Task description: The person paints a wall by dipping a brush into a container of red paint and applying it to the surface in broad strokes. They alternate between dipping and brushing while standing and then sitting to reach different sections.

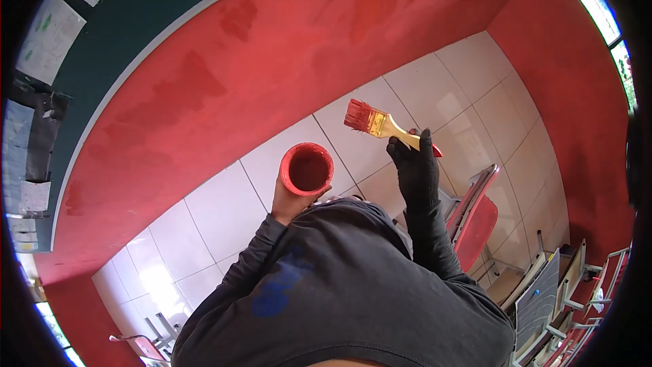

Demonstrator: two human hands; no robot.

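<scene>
My left hand (288,205), bare, is wrapped round a red paint cup (307,169) held in front of my body, its mouth facing up and dark red inside. In my right hand (415,170), which wears a black glove, is a paintbrush (397,132) gripped by its pale wooden handle with a red end. The bristles are coated in red paint and point up and left, away from the cup. Ahead of both hands stands the red wall (272,47), with darker patches across its surface.
A green board (136,41) with papers pinned on it runs above the wall. White tiles (204,217) cover the floor. A red chair (475,224) stands close by my right arm, with desks and chairs (543,299) piled behind it. Another chair (146,345) is at lower left.
</scene>
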